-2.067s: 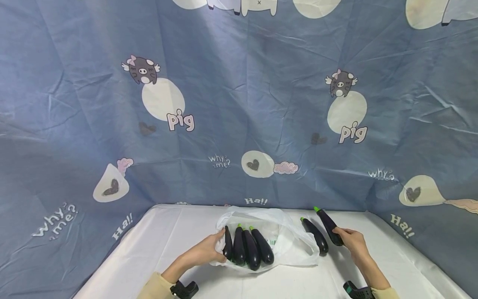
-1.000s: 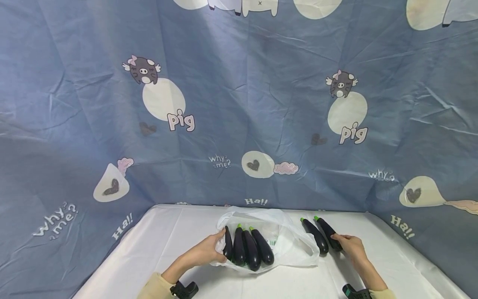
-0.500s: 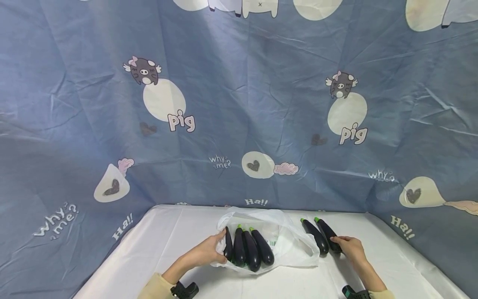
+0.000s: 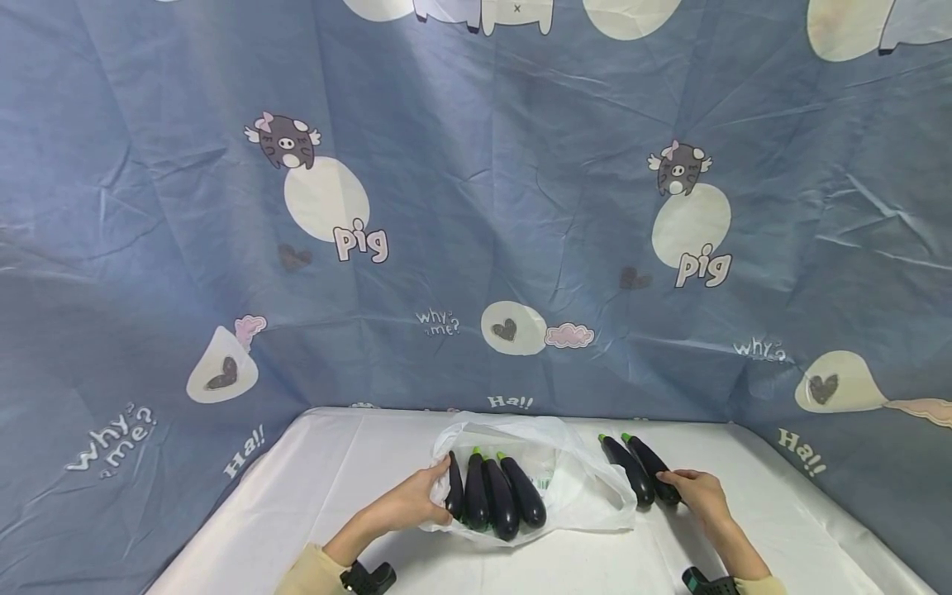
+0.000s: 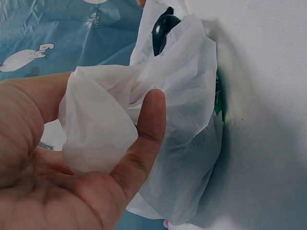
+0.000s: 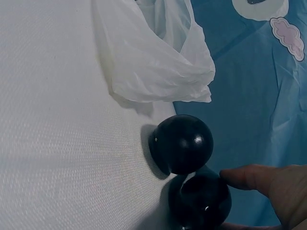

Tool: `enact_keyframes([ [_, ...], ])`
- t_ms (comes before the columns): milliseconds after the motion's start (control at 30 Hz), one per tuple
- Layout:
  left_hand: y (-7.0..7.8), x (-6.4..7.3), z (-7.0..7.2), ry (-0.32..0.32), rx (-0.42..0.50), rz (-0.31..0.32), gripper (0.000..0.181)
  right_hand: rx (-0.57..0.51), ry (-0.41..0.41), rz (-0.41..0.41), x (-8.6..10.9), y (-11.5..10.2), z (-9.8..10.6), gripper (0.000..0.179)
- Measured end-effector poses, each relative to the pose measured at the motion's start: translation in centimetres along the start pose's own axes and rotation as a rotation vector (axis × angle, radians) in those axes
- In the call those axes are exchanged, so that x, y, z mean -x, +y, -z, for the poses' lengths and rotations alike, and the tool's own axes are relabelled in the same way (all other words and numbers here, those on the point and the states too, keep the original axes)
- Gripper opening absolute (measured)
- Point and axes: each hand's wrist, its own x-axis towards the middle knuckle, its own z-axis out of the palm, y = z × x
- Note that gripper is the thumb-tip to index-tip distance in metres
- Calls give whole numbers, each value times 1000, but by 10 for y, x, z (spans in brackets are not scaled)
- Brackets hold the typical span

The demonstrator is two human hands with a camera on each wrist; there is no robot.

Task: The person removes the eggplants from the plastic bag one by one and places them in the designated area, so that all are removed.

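Observation:
A white plastic bag lies with its mouth facing me, several dark eggplants side by side in it, green stems pointing away. My left hand holds the bag's left edge, the film bunched between thumb and fingers. To the right of the bag, two more eggplants lie nearly parallel. My right hand grips the outer eggplant near its round end. Close against it on the bag side lies the other eggplant; in the right wrist view their round ends appear to touch.
White cloth covers the table. A blue printed curtain rises behind its far edge and along both sides. The bag's loose right flap reaches close to the two eggplants outside it.
My right hand has lowered the outer eggplant and brought it left, against its neighbour; its stem end has just swung slightly left. The left hand and the bag stay in place.

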Motion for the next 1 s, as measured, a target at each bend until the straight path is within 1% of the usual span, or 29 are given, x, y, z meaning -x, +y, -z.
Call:
enact_keyframes([
  [167,0,-1,0,-1,-5,9,99,-9,5,-11,-1,0,-1,69],
  [267,0,-1,1,0,-7,16,99,-10,2,-4,-2,1,0,72],
  [467,0,-1,0,-2,0,4,99,-2,-3,3,0,0,1,77],
  [600,0,-1,0,-6,-3,5,99,-15,-1,0,0,-1,2,75],
  [833,-1,-1,-1,-11,-6,12,98,-60,1,18,1,-3,7,71],
  [1000,-1,0,-1,-9,-8,13,98,-72,6,8,0,-5,8,72],
])
